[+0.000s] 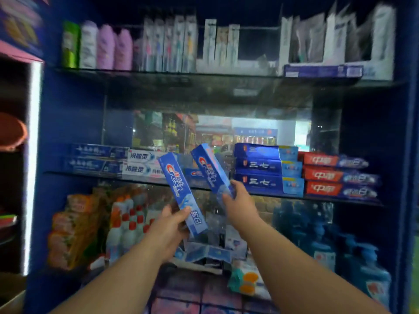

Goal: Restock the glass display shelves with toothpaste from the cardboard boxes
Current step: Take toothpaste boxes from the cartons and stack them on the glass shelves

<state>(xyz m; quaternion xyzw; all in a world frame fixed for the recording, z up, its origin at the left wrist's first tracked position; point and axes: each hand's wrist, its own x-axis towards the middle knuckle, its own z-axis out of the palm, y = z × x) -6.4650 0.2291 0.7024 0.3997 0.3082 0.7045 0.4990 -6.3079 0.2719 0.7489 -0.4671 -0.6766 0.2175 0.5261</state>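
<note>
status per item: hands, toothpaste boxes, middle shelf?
left toothpaste box: tilted, off the shelf, held by its lower end.
left hand: grips left toothpaste box.
right toothpaste box: tilted, upper end toward the shelf gap.
right hand: grips right toothpaste box.
middle shelf: partly stocked, gap at centre.
red boxes: stacked flat, three high.

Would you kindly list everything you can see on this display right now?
Crest toothpaste boxes: two, blue, tilted, before the middle shelf
dark blue boxes: three, stacked, middle shelf right of centre
red-and-blue boxes: three, stacked, middle shelf right end
blue boxes: two, stacked, middle shelf left end
white boxes: two, stacked, beside the blue boxes
bottles: four, green, white, two pink, top shelf left
toothbrush packs: several, pale, blurred, top shelf
orange packs: several, lower left
blue bottles: several, lower right
left hand: one, grips one Crest box
right hand: one, grips the other
</note>
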